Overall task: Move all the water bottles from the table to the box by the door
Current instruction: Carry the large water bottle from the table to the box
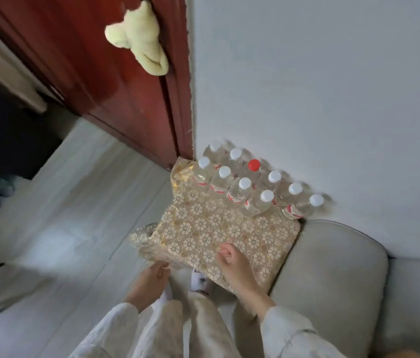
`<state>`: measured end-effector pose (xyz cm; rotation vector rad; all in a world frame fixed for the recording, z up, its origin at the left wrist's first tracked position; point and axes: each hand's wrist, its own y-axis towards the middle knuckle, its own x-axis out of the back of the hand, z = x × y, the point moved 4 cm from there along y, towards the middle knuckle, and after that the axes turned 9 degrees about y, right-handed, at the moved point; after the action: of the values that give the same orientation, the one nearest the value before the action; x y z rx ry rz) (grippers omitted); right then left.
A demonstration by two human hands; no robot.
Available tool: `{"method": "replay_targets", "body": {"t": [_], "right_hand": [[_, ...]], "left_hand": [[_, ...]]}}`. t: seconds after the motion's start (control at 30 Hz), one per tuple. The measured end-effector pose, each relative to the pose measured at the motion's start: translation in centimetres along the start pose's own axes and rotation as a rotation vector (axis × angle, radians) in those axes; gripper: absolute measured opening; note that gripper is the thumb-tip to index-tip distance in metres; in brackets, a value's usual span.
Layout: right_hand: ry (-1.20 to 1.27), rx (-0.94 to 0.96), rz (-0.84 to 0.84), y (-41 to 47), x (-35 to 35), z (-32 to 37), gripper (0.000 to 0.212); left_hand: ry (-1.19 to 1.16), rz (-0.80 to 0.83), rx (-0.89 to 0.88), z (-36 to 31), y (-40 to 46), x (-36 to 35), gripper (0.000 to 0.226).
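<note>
Ten bottles (239, 187) stand well beyond both empty hands (232, 262).

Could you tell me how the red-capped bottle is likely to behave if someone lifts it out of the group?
The red-capped bottle looks full, so probably heavy for its size. Its smooth clear plastic may be slippery. Standing upright among white-capped bottles, it could tip them if pulled sideways.

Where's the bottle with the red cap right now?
In the head view, the red-capped bottle stands in the back row of the white-capped bottles on the patterned table, against the wall, right of the door.
</note>
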<state>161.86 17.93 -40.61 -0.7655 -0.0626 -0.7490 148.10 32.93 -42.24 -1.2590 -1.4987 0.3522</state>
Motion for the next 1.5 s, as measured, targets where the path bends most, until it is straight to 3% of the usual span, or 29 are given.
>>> {"method": "replay_targets", "body": {"t": [0.2, 0.33, 0.73, 0.83, 0.93, 1.07, 1.3, 1.5], "right_hand": [[-0.189, 0.124, 0.247, -4.3, -7.7, 4.6, 0.031], [-0.285, 0.185, 0.404, -8.3, -14.8, 7.0, 0.029], [-0.517, 0.351, 0.919, -30.5, -44.8, 6.5, 0.021], [-0.587, 0.377, 1.09, -36.8, -51.4, 5.4, 0.016], [-0.626, 0.367, 1.252, -42.5, -57.5, 4.7, 0.014], [-0.682, 0.363, 1.425, -49.4, -65.0, 3.8, 0.012], [-0.746, 0.339, 1.678, -61.2, -79.1, 2.9, 0.012], [-0.803, 0.329, 1.811, -70.6, -89.1, 2.3, 0.014]], "left_hand": [[-0.168, -0.222, 0.16, 11.0, -9.2, 0.4, 0.027], [-0.463, -0.408, 0.292, 18.4, -15.7, -0.3, 0.026], [-1.25, -0.926, 0.577, 41.6, -40.2, -9.0, 0.027], [-1.582, -1.105, 0.638, 45.7, -46.0, -12.2, 0.026], [-2.037, -1.319, 0.551, 48.7, -50.6, -14.8, 0.024], [-2.349, -1.577, 0.528, 53.0, -55.6, -17.4, 0.021], [-2.472, -1.888, 0.648, 63.5, -64.3, -19.1, 0.019], [-2.587, -2.107, 0.489, 72.1, -71.0, -19.0, 0.018]]}}
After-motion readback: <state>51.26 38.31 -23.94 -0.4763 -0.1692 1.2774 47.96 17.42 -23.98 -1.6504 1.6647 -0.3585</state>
